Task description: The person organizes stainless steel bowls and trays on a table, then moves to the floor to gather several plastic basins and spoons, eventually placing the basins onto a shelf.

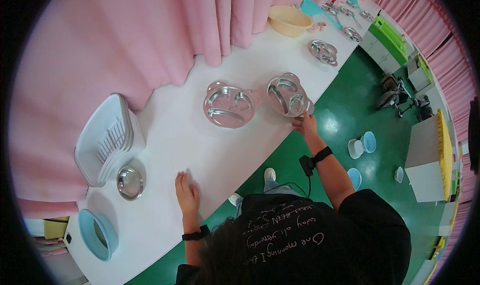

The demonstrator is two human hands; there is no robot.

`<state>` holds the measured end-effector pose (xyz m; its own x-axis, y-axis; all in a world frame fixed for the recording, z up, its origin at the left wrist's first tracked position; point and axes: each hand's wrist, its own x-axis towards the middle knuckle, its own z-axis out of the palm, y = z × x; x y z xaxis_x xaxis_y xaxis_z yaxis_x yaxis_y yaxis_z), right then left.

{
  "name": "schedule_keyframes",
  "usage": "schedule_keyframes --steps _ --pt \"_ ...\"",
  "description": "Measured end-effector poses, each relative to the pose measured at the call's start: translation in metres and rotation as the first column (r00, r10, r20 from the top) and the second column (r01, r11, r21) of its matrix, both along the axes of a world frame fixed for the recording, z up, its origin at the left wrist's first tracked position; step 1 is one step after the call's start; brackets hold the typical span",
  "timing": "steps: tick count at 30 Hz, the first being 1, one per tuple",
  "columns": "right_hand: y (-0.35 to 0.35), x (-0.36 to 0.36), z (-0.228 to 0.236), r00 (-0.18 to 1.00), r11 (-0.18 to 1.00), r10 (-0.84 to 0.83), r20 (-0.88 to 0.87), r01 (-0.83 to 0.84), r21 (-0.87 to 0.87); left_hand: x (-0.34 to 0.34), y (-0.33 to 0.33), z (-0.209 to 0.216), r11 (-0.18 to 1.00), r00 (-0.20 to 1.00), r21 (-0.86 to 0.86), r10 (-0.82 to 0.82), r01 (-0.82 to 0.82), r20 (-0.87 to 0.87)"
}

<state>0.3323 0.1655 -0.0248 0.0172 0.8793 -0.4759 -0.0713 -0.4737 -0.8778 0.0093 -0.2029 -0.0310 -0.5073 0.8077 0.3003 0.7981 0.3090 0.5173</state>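
My right hand [306, 126] is at the near rim of a shiny metal divided plate [285, 92] with rounded ears, its thumb and fingers closed on the edge. This plate seems slightly tilted above the white table [170, 145]. To its left lies a second metal divided plate [230, 105] of the same eared shape, flat on the table and touched by neither hand. My left hand [187, 192] rests near the table's front edge with its fingers stretched out, holding nothing. A round metal bowl [130, 183] stands farther left.
Stacked white plastic baskets [107, 140] and a light-blue basin [97, 235] stand at the left. Toward the far right are a yellow basin [290, 21], another divided plate [323, 52] and blue utensils [320, 11]. Pink curtains [130, 40] hang behind. More basins [369, 141] sit on the green floor.
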Motion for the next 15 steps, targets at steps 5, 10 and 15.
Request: schedule_keyframes --steps 5,10,15 --pt "0.02 0.013 -0.017 0.99 0.997 -0.073 -0.123 0.073 -0.003 0.019 0.017 0.014 0.999 1.0 -0.05 0.019 -0.019 0.011" --pt "0.04 0.043 -0.023 0.959 0.997 0.067 -0.276 -0.071 -0.005 0.062 0.07 0.043 0.997 1.0 -0.077 -0.017 0.018 0.022" --pt "0.058 0.061 -0.01 0.925 0.979 0.189 -0.331 -0.203 -0.009 0.103 0.132 0.067 0.976 0.976 -0.067 -0.2 0.206 0.085"
